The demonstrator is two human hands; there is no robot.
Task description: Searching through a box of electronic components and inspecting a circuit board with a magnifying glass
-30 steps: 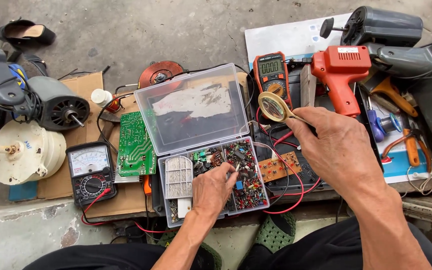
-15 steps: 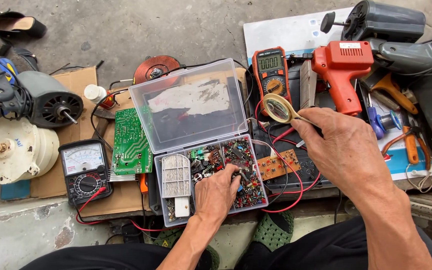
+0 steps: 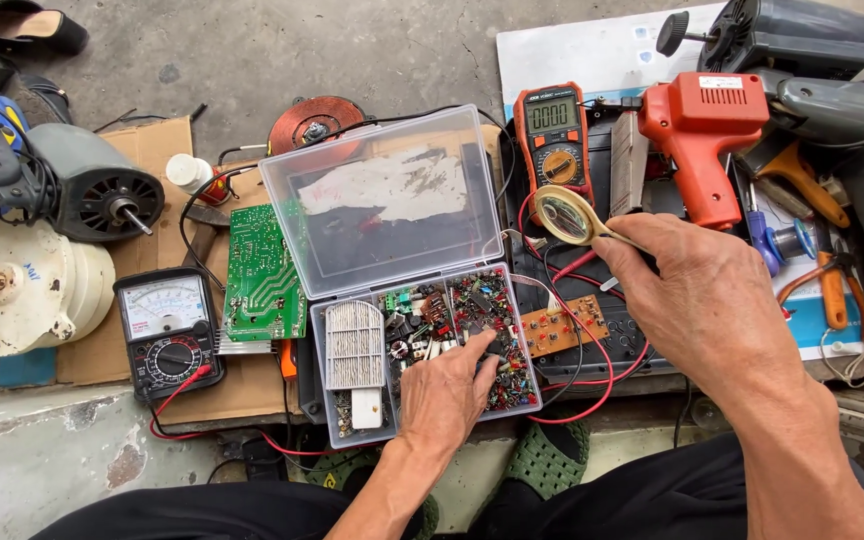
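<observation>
A clear plastic parts box lies open in front of me, its lid tipped back. My left hand rests in the compartment full of small coloured electronic parts, fingertips down among them. Whether it grips one is hidden. My right hand holds a small yellow-rimmed magnifying glass by its handle, lens above red and black leads. A small brown circuit board lies just right of the box, between my hands.
A green circuit board and an analogue meter lie left of the box on cardboard. A red digital multimeter, an orange heat gun, pliers and screwdrivers sit to the right. Fan motors stand at far left.
My left hand has slid a little right and down inside the parts compartment. My right hand keeps the magnifying glass in about the same place. The view has shifted slightly.
</observation>
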